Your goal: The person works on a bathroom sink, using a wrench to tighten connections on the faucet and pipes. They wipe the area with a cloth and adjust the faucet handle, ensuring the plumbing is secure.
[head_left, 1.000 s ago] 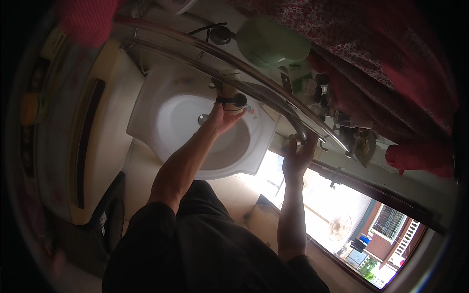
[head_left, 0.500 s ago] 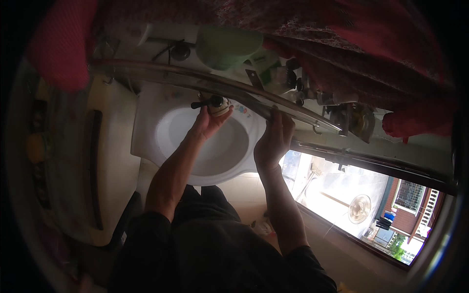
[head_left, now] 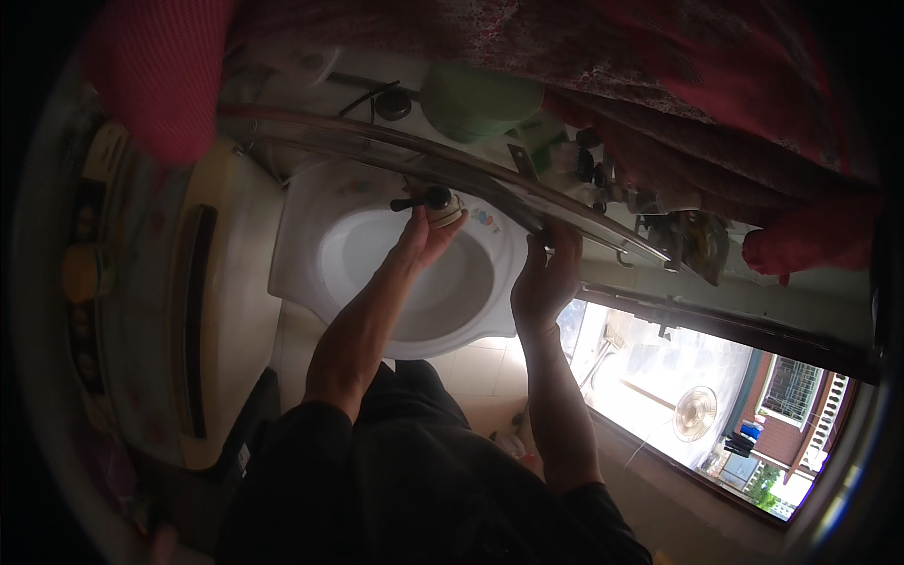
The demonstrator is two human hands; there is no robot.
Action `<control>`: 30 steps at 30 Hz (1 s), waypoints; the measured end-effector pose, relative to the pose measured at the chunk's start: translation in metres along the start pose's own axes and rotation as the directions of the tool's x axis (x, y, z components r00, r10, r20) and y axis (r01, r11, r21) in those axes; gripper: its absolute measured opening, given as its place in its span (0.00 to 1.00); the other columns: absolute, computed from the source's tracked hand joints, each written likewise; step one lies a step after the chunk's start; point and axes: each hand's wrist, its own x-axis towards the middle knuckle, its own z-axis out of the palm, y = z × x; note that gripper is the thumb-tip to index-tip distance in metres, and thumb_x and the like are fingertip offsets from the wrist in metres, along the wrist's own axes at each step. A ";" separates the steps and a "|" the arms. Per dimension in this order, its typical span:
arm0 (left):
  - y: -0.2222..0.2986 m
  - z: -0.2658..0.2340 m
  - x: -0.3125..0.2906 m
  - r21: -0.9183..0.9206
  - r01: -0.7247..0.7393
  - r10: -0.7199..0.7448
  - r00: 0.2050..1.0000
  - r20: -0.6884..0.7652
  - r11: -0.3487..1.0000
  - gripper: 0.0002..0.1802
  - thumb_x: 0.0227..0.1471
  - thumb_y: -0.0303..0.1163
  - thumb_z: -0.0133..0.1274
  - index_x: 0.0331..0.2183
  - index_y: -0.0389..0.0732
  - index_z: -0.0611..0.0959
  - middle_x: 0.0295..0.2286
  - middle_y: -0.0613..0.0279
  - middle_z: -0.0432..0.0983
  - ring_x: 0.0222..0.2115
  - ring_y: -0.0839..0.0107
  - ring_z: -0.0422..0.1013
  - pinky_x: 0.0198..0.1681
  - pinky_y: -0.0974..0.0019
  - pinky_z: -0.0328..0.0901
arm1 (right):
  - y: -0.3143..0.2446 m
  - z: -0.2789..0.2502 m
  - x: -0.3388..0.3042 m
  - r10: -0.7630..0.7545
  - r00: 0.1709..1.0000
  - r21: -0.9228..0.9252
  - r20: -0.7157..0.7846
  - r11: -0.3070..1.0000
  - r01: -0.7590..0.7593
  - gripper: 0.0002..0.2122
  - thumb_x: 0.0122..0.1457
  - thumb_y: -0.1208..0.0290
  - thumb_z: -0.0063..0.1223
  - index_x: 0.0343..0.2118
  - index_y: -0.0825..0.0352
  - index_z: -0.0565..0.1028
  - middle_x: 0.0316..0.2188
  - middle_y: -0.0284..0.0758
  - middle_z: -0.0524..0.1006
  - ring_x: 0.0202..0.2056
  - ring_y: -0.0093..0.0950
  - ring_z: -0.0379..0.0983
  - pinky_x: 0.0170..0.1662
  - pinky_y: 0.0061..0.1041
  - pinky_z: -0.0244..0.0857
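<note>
In my left hand (head_left: 431,247) is a small cream-coloured pump bottle (head_left: 446,215) with a black pump top, held over the back rim of a white washbasin (head_left: 330,315). My fingers wrap round the bottle's lower part. To the right, my right hand (head_left: 549,281) is raised beside a glass shelf with a metal rail (head_left: 452,151). Its fingers are bent together at the shelf's right front edge. Shadow hides whatever lies between them. Small coloured flowers decorate the basin's rim.
On the shelf stand a green tub (head_left: 480,99), a round dark object (head_left: 393,104) and several small bottles. Red cloths (head_left: 697,94) hang above. A washing machine-like cream appliance (head_left: 240,311) stands at left. A bright doorway (head_left: 650,377) opens at right.
The whole scene has shifted slightly right and down in the picture. My left hand still holds the pump bottle. My right fingers have dropped slightly relative to the shelf edge.
</note>
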 end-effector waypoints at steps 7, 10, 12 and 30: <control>0.000 -0.005 -0.001 0.113 0.040 -0.043 0.999 0.025 0.993 0.33 0.60 0.60 0.46 0.53 0.42 0.75 0.50 0.61 0.75 0.52 0.64 0.72 0.63 0.55 0.67 | -0.012 -0.018 -0.005 0.064 0.983 -0.015 0.173 0.998 -0.062 0.16 0.57 0.83 0.58 0.50 0.70 0.77 0.41 0.42 0.79 0.38 0.34 0.79 0.42 0.30 0.73; 0.002 -0.018 0.003 0.133 0.032 -0.041 0.997 0.061 0.991 0.34 0.59 0.61 0.47 0.54 0.43 0.75 0.52 0.62 0.74 0.52 0.65 0.72 0.62 0.56 0.68 | -0.023 -0.025 0.000 0.151 0.915 0.115 0.375 0.971 -0.208 0.15 0.60 0.78 0.58 0.50 0.70 0.76 0.34 0.42 0.80 0.35 0.32 0.79 0.41 0.29 0.73; 0.003 -0.025 0.005 0.147 0.027 -0.041 0.995 0.095 0.989 0.34 0.59 0.61 0.48 0.54 0.44 0.75 0.53 0.63 0.74 0.52 0.66 0.72 0.61 0.56 0.68 | -0.032 -0.031 0.009 0.183 0.869 0.104 0.459 0.961 -0.257 0.14 0.60 0.77 0.59 0.49 0.71 0.76 0.33 0.42 0.80 0.34 0.30 0.79 0.41 0.28 0.72; -0.016 0.011 -0.004 0.094 -0.068 0.073 0.996 -0.052 0.993 0.29 0.62 0.57 0.52 0.52 0.42 0.74 0.46 0.60 0.74 0.46 0.61 0.74 0.57 0.46 0.70 | 0.018 -0.024 0.006 0.191 0.934 -0.026 0.302 0.981 -0.193 0.12 0.54 0.73 0.70 0.38 0.67 0.78 0.28 0.43 0.80 0.27 0.38 0.76 0.34 0.30 0.72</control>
